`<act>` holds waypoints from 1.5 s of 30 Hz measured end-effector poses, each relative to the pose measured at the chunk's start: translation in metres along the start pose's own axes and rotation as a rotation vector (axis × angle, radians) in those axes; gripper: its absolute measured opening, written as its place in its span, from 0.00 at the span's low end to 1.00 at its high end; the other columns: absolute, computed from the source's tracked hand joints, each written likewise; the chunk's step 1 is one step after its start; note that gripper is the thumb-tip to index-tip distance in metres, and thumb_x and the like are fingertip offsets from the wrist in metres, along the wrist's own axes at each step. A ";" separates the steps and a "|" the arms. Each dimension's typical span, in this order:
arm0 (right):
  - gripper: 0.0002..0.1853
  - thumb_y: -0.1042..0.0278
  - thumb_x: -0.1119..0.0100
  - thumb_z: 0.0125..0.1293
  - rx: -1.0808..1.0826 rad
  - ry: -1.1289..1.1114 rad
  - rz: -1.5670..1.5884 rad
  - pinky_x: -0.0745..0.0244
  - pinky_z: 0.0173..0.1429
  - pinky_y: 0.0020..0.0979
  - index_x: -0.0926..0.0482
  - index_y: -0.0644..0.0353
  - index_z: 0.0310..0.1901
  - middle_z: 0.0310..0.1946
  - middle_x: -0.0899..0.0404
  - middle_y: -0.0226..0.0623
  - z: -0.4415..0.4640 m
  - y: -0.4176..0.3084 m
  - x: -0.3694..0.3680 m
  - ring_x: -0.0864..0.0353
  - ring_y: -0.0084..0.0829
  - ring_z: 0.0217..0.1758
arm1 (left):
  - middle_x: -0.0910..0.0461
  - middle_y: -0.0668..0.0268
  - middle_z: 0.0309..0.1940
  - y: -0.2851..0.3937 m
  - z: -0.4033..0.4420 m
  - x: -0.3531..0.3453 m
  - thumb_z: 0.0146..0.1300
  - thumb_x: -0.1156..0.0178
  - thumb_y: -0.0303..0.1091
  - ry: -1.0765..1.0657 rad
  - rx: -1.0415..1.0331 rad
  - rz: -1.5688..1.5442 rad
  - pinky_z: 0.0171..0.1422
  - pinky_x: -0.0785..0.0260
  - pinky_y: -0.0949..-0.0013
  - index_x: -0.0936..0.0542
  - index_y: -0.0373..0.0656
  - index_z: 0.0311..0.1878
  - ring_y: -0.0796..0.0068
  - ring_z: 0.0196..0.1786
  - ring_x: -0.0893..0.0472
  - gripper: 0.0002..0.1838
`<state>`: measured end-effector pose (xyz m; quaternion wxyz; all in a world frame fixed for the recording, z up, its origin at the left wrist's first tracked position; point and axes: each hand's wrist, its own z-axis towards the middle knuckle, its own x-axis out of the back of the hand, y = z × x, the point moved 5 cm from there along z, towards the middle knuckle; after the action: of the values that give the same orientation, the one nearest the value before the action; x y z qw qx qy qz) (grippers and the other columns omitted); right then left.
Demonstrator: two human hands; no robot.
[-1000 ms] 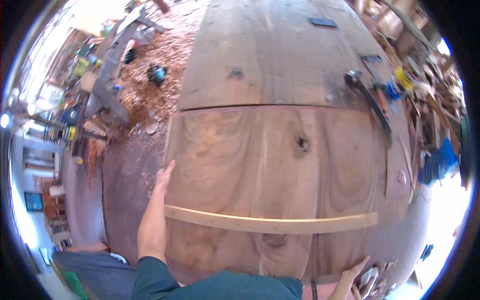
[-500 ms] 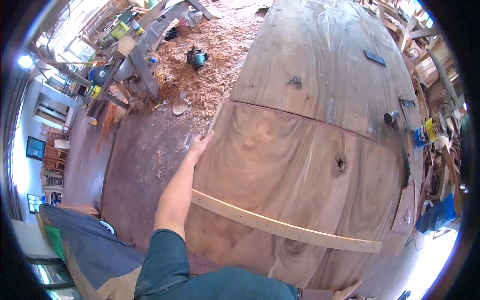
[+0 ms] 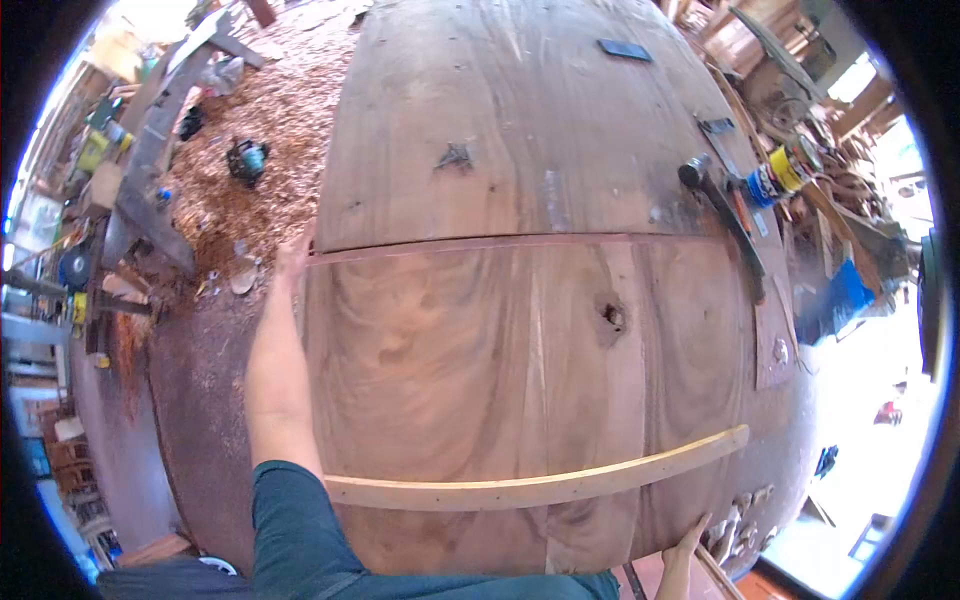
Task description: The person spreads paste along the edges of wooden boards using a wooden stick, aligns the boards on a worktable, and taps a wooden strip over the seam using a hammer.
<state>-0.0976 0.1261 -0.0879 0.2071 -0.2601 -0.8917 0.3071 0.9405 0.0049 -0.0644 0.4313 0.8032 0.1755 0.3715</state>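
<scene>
A wide brown wooden panel (image 3: 430, 350) with a dark knot hole lies in front of me, its far edge meeting a larger wooden board (image 3: 430, 110) along a reddish seam. A pale wooden batten (image 3: 500, 494) crosses its near part. My left hand (image 3: 293, 258) grips the panel's left edge close to the far corner, its fingers partly hidden. At the near right edge, my right hand (image 3: 686, 545) holds the panel, fingers pointing up along the side and partly out of sight.
On the far board lie a heap of nails (image 3: 455, 156), a dark flat block (image 3: 626, 49) and a hammer (image 3: 728, 222). A paint can (image 3: 780, 175) stands at right. Shavings (image 3: 285, 110) and a power tool (image 3: 247, 160) cover floor at left, beside a wooden trestle (image 3: 150, 225).
My view has turned to the right, and the panel now sits squarer to me. Along its left edge, my left hand is nearer the far corner. More of my right hand shows.
</scene>
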 end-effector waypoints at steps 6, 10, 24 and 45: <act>0.60 0.13 0.54 0.61 0.007 0.073 -0.044 0.51 0.82 0.62 0.49 0.57 0.81 0.82 0.48 0.44 0.013 0.003 0.012 0.47 0.51 0.83 | 0.16 0.63 0.57 -0.013 0.021 -0.014 0.60 0.38 0.76 -0.111 -0.047 0.034 0.69 0.33 0.62 0.16 0.38 0.61 0.71 0.60 0.20 0.46; 0.61 0.13 0.54 0.60 -0.002 0.065 -0.070 0.51 0.81 0.65 0.50 0.57 0.81 0.82 0.48 0.45 0.019 0.005 0.017 0.48 0.51 0.83 | 0.17 0.71 0.39 -0.020 0.026 -0.012 0.58 0.37 0.77 -0.101 -0.095 0.046 0.54 0.33 0.71 0.12 0.40 0.51 0.80 0.43 0.22 0.43; 0.60 0.15 0.53 0.62 0.091 -0.007 -0.049 0.46 0.82 0.58 0.52 0.56 0.82 0.81 0.47 0.46 0.040 0.014 0.040 0.46 0.50 0.82 | 0.17 0.62 0.59 -0.004 0.018 -0.019 0.67 0.32 0.56 -0.165 -0.061 -0.065 0.65 0.29 0.67 0.20 0.34 0.65 0.71 0.59 0.19 0.35; 0.58 0.17 0.53 0.65 0.015 -0.028 -0.126 0.45 0.82 0.54 0.53 0.55 0.82 0.81 0.48 0.45 0.009 -0.018 -0.034 0.45 0.50 0.82 | 0.21 0.51 0.63 -0.012 0.020 -0.009 0.59 0.28 0.60 -0.099 -0.005 0.081 0.76 0.37 0.58 0.25 0.29 0.67 0.57 0.68 0.25 0.46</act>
<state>-0.0818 0.0901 -0.0901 0.2157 -0.1975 -0.9068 0.3036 0.9497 -0.0046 -0.0856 0.4260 0.8261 0.1204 0.3486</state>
